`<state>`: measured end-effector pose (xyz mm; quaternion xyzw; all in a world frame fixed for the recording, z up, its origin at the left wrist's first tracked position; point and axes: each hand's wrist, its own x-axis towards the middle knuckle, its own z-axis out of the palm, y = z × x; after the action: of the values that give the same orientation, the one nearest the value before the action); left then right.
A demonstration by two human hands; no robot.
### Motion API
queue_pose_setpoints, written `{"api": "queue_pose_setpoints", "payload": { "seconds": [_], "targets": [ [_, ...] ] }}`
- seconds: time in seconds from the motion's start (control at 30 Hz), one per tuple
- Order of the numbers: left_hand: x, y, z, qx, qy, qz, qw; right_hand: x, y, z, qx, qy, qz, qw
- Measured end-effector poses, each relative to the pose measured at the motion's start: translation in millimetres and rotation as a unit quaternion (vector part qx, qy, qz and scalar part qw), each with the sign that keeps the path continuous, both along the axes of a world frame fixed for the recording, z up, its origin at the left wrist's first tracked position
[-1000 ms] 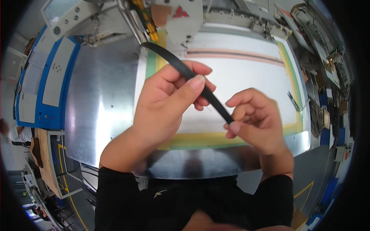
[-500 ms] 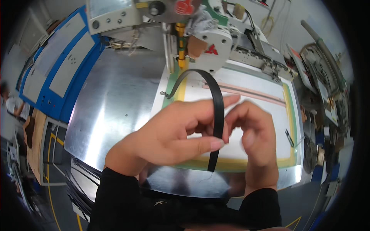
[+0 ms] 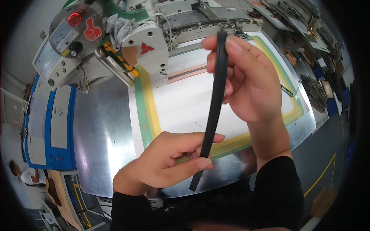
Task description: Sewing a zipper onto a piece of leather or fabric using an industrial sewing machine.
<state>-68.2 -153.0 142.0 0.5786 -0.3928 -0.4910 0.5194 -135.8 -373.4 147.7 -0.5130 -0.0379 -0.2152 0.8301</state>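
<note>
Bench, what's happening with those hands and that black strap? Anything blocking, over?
Left hand: holding black strap near lower end. Right hand: holding near upper end. Strap slightly curved. No visible obstruction between hands.

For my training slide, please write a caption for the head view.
Left hand and right hand hold a black strap over a white sheet and metal table.

Your left hand [image 3: 165,158] pinches a black strap [image 3: 214,104] near its lower end, and your right hand [image 3: 254,79] grips it near the top, where the tip seems too blurred to make out. Beneath lies a white sheet [image 3: 179,111] edged with yellow and green tape [image 3: 149,106] on a metal table [image 3: 100,131]. Beyond stands a white machine [image 3: 148,56], with a blue cabinet [image 3: 61,127] to your left.
</note>
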Motion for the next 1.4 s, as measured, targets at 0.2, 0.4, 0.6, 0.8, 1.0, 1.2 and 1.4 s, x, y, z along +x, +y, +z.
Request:
{"api": "queue_pose_setpoints", "payload": {
  "seconds": [0.2,0.4,0.6,0.8,1.0,1.2,1.4],
  "targets": [
    [-5,-4,-2,-0.035,-0.045,0.042,0.997,9,-15,0,0.037,-0.06,-0.025,0.997],
    [-7,-6,-5,-0.07,-0.132,0.057,0.987,6,-21,5,0.035,-0.06,-0.018,0.997],
    [-7,-7,-6,-0.067,-0.19,0.035,0.979,3,-26,5,0.041,-0.081,-0.005,0.996],
    [-9,-8,-7,-0.058,-0.228,0.021,0.972,-3,-25,8,0.011,-0.093,-0.015,0.996],
    [-8,-6,-9,-0.059,-0.24,0.021,0.969,-4,-22,10,0.011,-0.104,-0.03,0.994],
    [-7,-5,-6,-0.049,-0.224,0.023,0.973,-3,-23,10,0.016,-0.106,-0.044,0.993],
    [-4,-5,-7,-0.042,-0.201,0.008,0.979,-3,-24,8,0.023,-0.11,-0.03,0.993]
  ]
}}
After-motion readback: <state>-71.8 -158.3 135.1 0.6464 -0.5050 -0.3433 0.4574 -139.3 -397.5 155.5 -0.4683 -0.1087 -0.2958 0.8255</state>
